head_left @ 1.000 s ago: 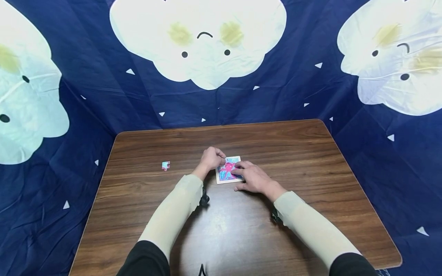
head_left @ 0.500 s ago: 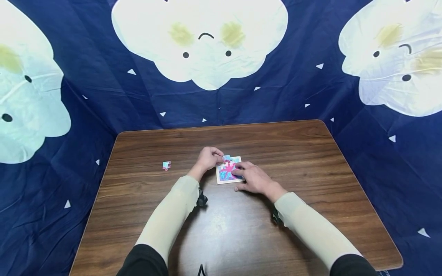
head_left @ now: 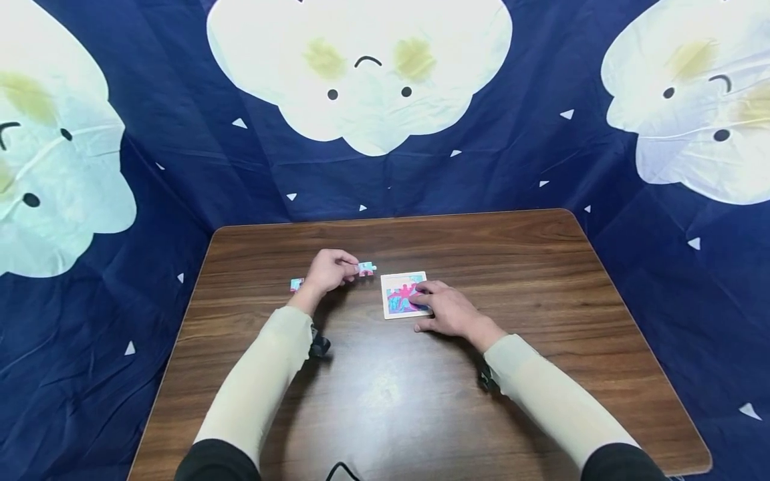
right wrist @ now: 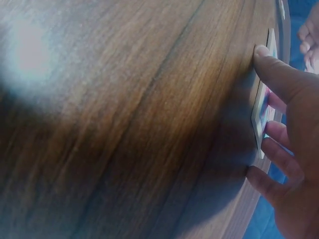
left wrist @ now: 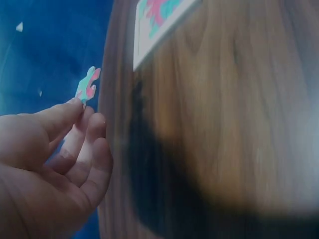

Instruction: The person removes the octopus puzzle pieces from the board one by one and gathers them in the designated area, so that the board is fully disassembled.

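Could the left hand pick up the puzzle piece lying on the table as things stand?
Probably not straight away: the tabletop piece lies close by, but the left hand pinches another piece.

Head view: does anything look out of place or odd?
The middle cloud face is upside down, mouth above eyes. The puzzle has a gap at its upper left: one piece is pinched in the left hand, and a loose piece lies left of it.

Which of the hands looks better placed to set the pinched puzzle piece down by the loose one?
Probably the left hand: it pinches the puzzle piece and is close to the loose piece. The right hand is farther off, its fingers resting on the puzzle tray.
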`<state>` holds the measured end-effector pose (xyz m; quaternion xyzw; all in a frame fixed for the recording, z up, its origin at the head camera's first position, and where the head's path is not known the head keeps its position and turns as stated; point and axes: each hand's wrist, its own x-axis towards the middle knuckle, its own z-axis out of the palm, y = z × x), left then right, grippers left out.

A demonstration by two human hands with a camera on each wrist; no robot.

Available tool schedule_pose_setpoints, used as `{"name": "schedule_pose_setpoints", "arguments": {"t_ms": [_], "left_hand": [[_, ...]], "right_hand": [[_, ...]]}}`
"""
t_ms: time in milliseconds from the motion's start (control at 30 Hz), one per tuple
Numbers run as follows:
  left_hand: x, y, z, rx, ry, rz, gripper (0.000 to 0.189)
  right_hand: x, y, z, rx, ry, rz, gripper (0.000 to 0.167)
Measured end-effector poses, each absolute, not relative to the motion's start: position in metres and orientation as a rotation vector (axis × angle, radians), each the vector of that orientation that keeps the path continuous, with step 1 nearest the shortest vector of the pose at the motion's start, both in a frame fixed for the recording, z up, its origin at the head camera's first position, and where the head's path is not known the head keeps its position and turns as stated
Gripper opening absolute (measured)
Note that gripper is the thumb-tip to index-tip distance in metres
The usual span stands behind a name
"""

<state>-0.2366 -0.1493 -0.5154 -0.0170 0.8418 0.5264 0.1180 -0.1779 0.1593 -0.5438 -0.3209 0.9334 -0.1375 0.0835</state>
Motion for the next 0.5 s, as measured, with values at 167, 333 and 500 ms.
{"name": "schedule_pose_setpoints", "arguments": {"t_ms": [167, 333, 500], "left_hand": [[-0.237, -0.178, -0.507, -0.088, 2.506, 1.46, 0.018], [-0.235, -0.203, -0.507, -0.06, 2.546, 1.339, 0.018], [-0.232, -0.223, -0.514, -0.054, 2.674, 1.169, 0.014]], "right_hand": [[-0.178, 0.161, -0.543, -0.946, 2.786, -0.406, 0.065], [-0.177, 0.161, -0.542, -0.943, 2.789, -0.405, 0.065], [-0.175, 0.159, -0.543, -0.952, 2.787, -0.413, 0.065]]}}
